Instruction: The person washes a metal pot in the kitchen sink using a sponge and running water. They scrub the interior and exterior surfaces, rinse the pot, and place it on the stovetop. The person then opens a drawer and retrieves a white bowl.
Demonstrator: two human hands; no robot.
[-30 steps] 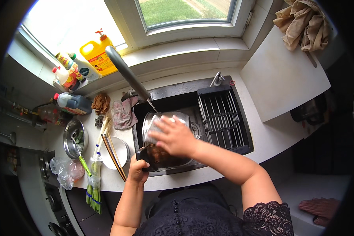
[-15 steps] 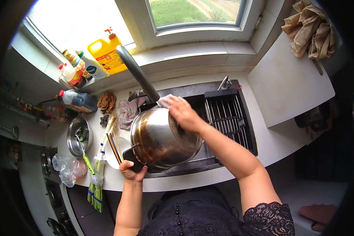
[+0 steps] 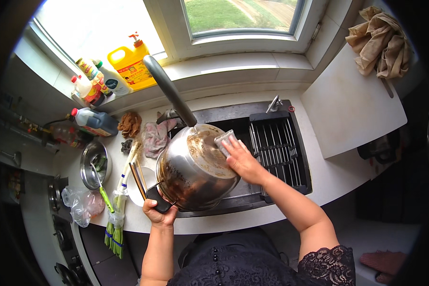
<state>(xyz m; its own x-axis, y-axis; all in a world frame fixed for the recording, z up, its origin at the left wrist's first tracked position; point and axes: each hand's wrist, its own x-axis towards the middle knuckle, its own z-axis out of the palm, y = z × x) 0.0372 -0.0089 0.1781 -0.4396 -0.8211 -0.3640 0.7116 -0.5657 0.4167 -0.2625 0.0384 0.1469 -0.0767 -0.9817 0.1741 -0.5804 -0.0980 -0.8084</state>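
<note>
A stained steel pot (image 3: 188,164) is tipped on its side over the dark sink (image 3: 306,178), its brown-marked base turned to the right. My left hand (image 3: 161,214) is closed around its black handle (image 3: 158,199) at the near left. Against the edge of the base, my right hand (image 3: 245,164) presses a greyish scrubbing pad (image 3: 224,141), its fingers lying over it. Just above the pot hangs the mouth of the grey faucet (image 3: 169,90). The pot hides much of the left basin.
A metal drying rack (image 3: 279,152) spans the sink's right side. Left of the pot are a crumpled cloth (image 3: 156,138), a white plate (image 3: 150,183), chopsticks (image 3: 139,178), green onions (image 3: 115,229) and a steel bowl (image 3: 86,164). A yellow jug (image 3: 133,69) stands on the sill.
My right hand has moved the pad from the pot's far side rightward and nearer, onto the base. The pot has turned, showing more of its base. My left hand stays on the handle.
</note>
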